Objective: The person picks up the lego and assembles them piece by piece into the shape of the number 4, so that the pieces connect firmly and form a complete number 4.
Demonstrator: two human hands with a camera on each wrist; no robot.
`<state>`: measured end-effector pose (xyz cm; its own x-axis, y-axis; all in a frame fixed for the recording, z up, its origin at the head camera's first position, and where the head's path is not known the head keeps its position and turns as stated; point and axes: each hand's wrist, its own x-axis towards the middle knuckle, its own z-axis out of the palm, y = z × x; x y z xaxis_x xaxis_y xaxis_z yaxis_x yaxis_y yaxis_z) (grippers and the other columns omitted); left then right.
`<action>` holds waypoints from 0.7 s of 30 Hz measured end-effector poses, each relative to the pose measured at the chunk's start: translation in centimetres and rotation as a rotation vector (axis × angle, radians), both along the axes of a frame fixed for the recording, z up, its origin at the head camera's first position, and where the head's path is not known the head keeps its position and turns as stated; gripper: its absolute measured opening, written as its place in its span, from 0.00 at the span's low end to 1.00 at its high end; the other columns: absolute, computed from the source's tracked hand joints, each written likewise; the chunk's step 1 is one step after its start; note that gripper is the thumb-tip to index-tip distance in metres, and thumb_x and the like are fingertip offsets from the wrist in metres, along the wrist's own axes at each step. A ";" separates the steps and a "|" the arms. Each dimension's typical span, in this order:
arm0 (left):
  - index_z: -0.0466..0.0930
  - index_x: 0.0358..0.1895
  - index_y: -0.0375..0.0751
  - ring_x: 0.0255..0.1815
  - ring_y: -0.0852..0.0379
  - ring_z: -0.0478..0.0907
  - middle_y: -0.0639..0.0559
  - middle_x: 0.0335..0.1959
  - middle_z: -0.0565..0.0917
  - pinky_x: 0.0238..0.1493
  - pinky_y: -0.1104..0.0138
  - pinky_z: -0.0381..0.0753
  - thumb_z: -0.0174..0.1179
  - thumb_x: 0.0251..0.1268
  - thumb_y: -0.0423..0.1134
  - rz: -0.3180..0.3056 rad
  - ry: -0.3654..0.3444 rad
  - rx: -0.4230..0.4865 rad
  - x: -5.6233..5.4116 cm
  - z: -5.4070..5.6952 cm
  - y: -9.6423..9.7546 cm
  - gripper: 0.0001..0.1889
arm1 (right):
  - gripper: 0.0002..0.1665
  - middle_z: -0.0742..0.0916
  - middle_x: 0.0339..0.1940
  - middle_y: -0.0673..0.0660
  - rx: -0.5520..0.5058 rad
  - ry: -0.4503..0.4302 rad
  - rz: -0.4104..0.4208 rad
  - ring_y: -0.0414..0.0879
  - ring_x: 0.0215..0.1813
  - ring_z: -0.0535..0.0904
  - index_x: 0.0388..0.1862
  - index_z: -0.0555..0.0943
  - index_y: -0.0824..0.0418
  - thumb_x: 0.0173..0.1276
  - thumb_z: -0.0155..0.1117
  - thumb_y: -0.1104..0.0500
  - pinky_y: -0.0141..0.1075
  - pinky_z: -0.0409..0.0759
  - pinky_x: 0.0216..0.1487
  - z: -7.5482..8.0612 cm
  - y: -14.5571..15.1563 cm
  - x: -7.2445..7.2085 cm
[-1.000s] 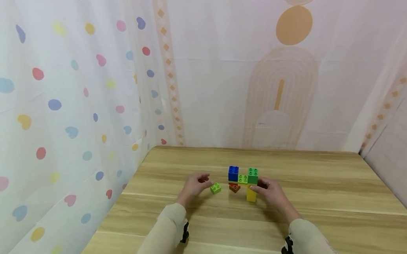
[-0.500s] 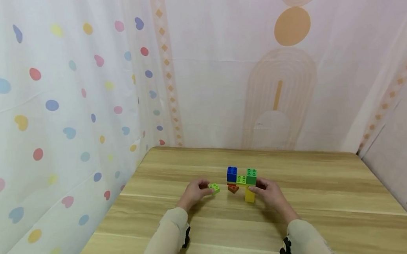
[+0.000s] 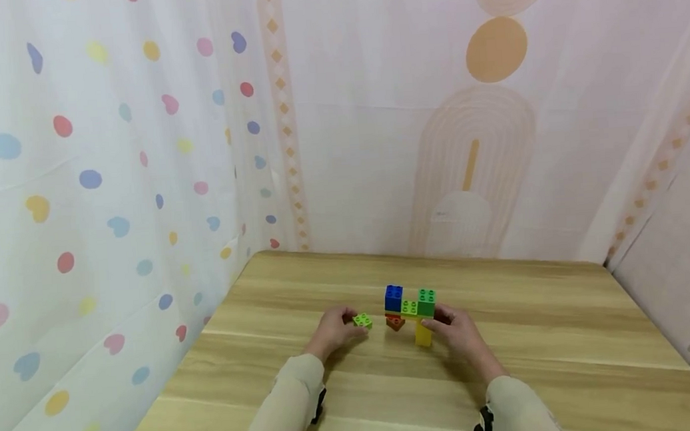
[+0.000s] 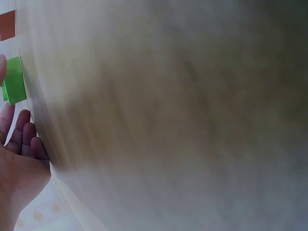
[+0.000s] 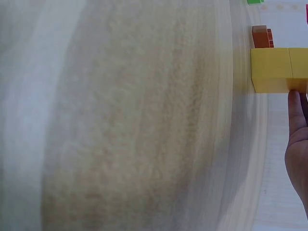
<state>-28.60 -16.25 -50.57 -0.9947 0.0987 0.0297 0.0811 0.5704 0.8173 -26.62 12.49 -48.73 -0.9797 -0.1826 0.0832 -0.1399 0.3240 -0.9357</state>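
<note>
My left hand (image 3: 334, 331) pinches a small lime green toy brick (image 3: 362, 320) between thumb and forefinger, low at the tabletop. In the left wrist view the green brick (image 4: 16, 83) shows between the fingertips. My right hand (image 3: 460, 331) grips the right side of a brick structure, its thumb by the yellow column (image 3: 423, 332). A lime bridging piece (image 3: 409, 307) tops that column, with a blue brick (image 3: 393, 297) at its left and a green brick (image 3: 426, 301) at its right. Under the blue end, a reddish-brown brick (image 3: 396, 323) shows partly.
Everything stands on a wood-grain table (image 3: 512, 377). A dotted curtain (image 3: 111, 225) hangs along the left, and a patterned curtain (image 3: 366, 174) along the back. Black wrist straps (image 3: 484, 426) sit on both sleeves.
The left hand has come to the lime brick and brought its thumb and fingers around it. That brick has turned slightly. The right hand stays at the structure.
</note>
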 end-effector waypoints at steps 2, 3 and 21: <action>0.80 0.45 0.34 0.40 0.53 0.75 0.47 0.40 0.80 0.45 0.59 0.77 0.75 0.53 0.36 -0.002 0.011 0.002 0.0 0.1 0.1 0.18 | 0.20 0.86 0.51 0.54 0.001 0.008 -0.004 0.48 0.54 0.80 0.58 0.83 0.60 0.69 0.68 0.55 0.46 0.78 0.57 -0.1 0.0 0.0; 0.80 0.44 0.34 0.40 0.53 0.75 0.48 0.39 0.80 0.44 0.60 0.76 0.75 0.53 0.35 -0.003 0.013 0.002 0.1 0.1 0.1 0.17 | 0.20 0.86 0.51 0.55 0.000 0.010 -0.006 0.49 0.54 0.80 0.58 0.83 0.60 0.69 0.68 0.55 0.46 0.78 0.57 -0.1 0.0 0.0; 0.82 0.46 0.35 0.40 0.54 0.78 0.50 0.39 0.82 0.43 0.60 0.78 0.72 0.58 0.37 0.023 0.020 0.026 -0.6 0.3 -1.4 0.15 | 0.22 0.86 0.53 0.55 0.034 -0.007 -0.011 0.49 0.55 0.80 0.60 0.82 0.60 0.70 0.67 0.52 0.47 0.77 0.58 0.2 0.1 -0.1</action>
